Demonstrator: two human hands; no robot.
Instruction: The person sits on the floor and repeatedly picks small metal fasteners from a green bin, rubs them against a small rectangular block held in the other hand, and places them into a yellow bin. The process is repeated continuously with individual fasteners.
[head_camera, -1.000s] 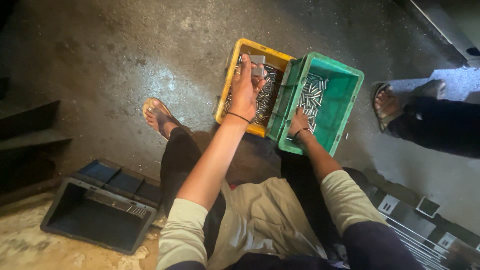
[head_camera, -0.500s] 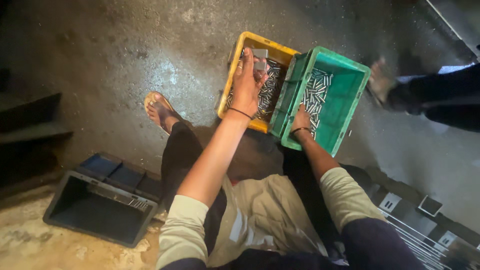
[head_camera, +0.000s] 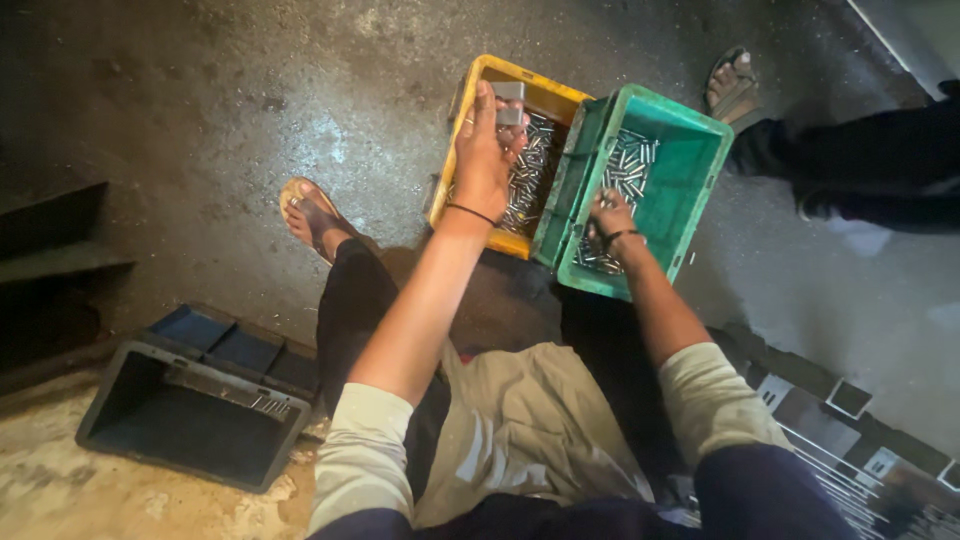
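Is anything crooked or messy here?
Yes. The green crate sits tilted, one edge propped on the yellow crate, so its small metal pieces lie on a slope. The right hand reaches into it.

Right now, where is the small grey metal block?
In the head view, the grey metal block is in the fingertips of the left hand, above the far end of the yellow crate, left of the green crate.

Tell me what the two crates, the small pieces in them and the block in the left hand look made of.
Yellow crate and green crate: likely moulded plastic, with uniform colour and ribbed rims. Small pieces: apparently bare metal, silvery and glinting. Grey block in the left hand: matte grey, perhaps metal; unclear.
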